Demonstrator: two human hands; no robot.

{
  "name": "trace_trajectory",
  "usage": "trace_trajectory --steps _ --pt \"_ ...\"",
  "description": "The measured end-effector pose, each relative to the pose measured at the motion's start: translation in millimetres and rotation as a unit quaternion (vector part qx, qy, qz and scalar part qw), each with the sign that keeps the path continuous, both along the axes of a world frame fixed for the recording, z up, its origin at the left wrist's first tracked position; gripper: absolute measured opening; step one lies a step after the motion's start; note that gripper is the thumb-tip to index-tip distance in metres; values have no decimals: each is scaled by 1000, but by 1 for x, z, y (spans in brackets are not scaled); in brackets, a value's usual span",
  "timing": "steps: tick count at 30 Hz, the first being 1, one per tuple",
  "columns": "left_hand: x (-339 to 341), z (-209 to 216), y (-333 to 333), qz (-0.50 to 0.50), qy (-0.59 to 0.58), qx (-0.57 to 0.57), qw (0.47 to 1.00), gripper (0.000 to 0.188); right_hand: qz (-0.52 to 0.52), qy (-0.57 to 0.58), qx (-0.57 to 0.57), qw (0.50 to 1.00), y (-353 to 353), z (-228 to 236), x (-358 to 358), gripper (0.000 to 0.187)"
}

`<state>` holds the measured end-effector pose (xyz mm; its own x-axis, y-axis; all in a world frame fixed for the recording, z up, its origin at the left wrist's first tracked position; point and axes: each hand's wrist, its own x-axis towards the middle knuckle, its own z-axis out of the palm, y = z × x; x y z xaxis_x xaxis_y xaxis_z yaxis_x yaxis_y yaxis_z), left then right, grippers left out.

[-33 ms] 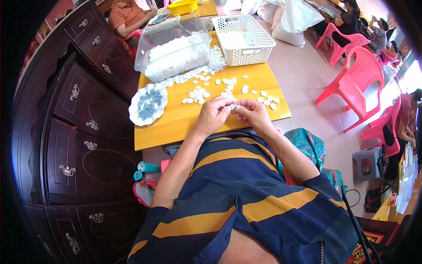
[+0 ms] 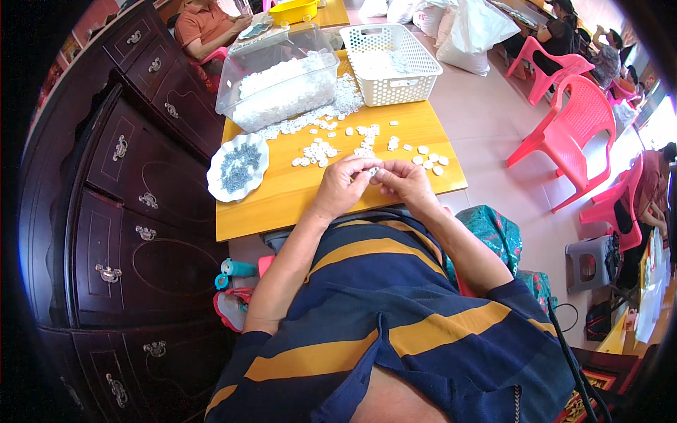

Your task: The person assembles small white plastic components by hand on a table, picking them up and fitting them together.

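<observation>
Over the near edge of the yellow wooden table, my left hand and my right hand meet with fingertips pinched together. Between them is a small white plastic piece, mostly covered by the fingers. Just beyond the hands lie loose white plastic pieces in small groups, with more white pieces toward the right edge. A scalloped white plate left of my left hand holds many thin grey metal parts, too small to name, and a few white bits.
A clear plastic bin heaped with white pieces and a white perforated basket stand at the table's far side. Dark wooden drawers border the left. Pink plastic chairs and a grey stool are on the right. Other people sit farther off.
</observation>
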<state>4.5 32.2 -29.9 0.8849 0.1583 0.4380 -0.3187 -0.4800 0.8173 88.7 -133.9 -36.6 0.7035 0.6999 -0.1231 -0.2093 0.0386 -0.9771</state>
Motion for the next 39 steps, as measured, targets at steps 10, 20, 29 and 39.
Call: trace_trajectory --steps 10,20,29,39 --pt "-7 21 -16 75 6 129 989 36 13 94 82 992 4 -8 4 14" --pt "-7 17 -14 71 -21 166 983 30 27 171 89 981 0 -16 9 14" --pt "-7 21 -17 75 0 124 989 34 38 116 114 986 2 -17 7 13" --pt "0 1 -19 92 -15 -6 996 38 -53 94 121 987 12 -15 -4 17"
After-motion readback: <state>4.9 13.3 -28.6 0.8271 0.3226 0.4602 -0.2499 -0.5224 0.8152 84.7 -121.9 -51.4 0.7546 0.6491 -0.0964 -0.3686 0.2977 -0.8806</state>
